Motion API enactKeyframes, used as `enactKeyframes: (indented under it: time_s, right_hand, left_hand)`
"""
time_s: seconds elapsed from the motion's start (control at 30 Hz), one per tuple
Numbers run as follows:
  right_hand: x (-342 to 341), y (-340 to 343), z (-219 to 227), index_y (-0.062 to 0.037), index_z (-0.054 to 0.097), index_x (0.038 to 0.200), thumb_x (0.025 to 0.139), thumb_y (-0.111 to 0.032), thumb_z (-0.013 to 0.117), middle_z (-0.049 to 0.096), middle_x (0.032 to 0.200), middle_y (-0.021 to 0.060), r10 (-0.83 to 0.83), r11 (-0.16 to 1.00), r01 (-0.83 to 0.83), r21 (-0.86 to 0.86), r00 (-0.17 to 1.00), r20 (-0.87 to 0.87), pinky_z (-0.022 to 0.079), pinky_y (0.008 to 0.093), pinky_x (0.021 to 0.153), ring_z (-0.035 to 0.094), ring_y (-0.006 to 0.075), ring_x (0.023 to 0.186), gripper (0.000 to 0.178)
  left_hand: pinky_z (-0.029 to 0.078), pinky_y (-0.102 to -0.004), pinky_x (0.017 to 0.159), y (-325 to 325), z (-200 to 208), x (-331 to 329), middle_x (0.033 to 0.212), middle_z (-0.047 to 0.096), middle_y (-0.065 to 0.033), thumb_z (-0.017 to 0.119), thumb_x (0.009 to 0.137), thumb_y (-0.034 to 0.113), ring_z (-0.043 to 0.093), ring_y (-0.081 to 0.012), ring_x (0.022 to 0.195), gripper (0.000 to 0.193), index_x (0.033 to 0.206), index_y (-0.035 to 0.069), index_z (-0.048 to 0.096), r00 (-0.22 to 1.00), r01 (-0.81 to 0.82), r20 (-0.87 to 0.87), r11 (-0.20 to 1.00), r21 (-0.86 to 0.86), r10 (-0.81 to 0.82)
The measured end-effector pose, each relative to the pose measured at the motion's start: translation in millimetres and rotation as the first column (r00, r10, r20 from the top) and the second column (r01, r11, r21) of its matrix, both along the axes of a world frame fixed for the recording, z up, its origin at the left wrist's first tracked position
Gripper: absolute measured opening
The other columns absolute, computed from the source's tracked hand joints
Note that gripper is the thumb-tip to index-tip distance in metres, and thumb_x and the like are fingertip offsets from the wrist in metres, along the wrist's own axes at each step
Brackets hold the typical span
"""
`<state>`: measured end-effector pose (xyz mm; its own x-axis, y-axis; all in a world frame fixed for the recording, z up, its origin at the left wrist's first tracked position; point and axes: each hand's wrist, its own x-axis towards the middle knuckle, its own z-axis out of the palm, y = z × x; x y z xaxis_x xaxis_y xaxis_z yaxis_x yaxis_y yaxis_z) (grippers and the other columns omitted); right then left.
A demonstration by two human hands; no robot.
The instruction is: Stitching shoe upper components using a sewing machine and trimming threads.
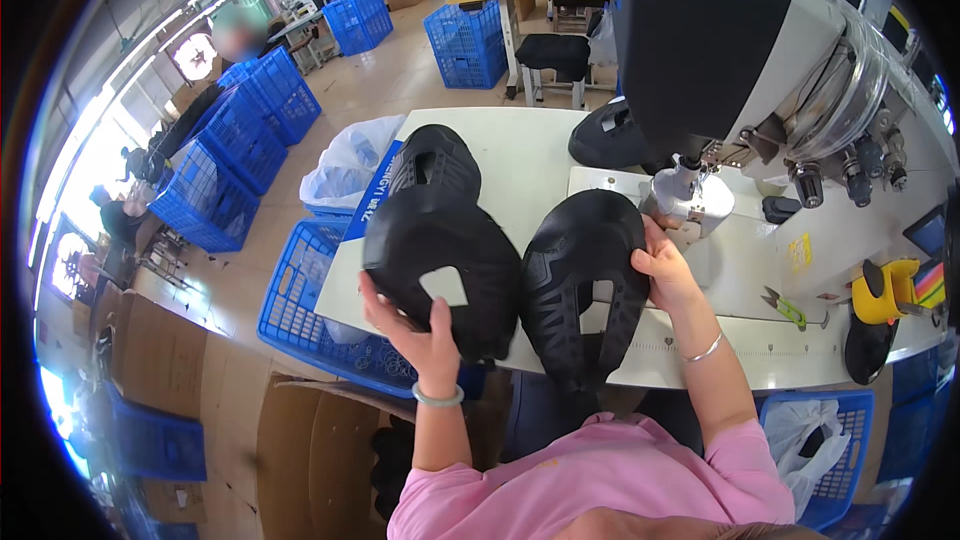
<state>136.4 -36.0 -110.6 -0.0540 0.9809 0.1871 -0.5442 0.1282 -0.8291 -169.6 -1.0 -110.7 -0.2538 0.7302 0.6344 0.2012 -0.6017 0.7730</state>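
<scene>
My left hand point(425, 345) grips a black shoe upper point(425, 240) by its near left side, thumb at the opening. Its rounded end points away from me and it is slightly tilted. Beside it, my right hand point(668, 270) pinches the right edge of a second black shoe upper point(572, 250) between thumb and fingers. The two uppers are side by side above the near edge of the white table point(515, 130). Behind the left one lies another black upper point(455, 155). One more black upper point(600, 135) rests beside the sewing machine point(730, 40).
Green-handled snips point(790, 312), a yellow holder point(880, 290) and a black piece point(868, 345) lie on the table's right. A blue basket point(290, 285) stands by its left edge, a cardboard box point(300, 450) below. Another blue basket point(845, 470) is near right.
</scene>
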Motion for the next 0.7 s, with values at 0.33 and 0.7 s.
enactKeyframes:
  time_s: [0.33,0.7]
  right_hand:
    - [2,0,-7,-0.0026,0.043,0.138,0.080,-0.017,0.079,0.056,0.129,0.0059,-0.049,0.998,0.049,0.031,0.999,0.003,0.043,0.0321,0.102,0.054,0.0167,0.118,0.071]
    - [1,-1,-7,-0.0032,0.042,0.139,0.083,-0.014,0.076,0.056,0.130,0.0053,-0.045,0.998,0.045,0.036,0.999,-0.013,0.043,0.0316,0.102,0.055,0.0164,0.118,0.067]
  left_hand:
    - [0.030,-0.0359,0.108,-39,-1,13,0.137,0.028,-0.0133,0.066,0.072,-0.004,0.037,-0.0258,0.125,0.095,0.153,0.003,0.018,0.998,0.059,0.027,0.996,-0.068,-0.057]
    - [0.036,-0.0348,0.102,-37,1,14,0.134,0.032,-0.0140,0.067,0.071,-0.003,0.038,-0.0269,0.122,0.093,0.152,0.005,0.022,0.999,0.030,-0.025,0.996,-0.086,-0.032]
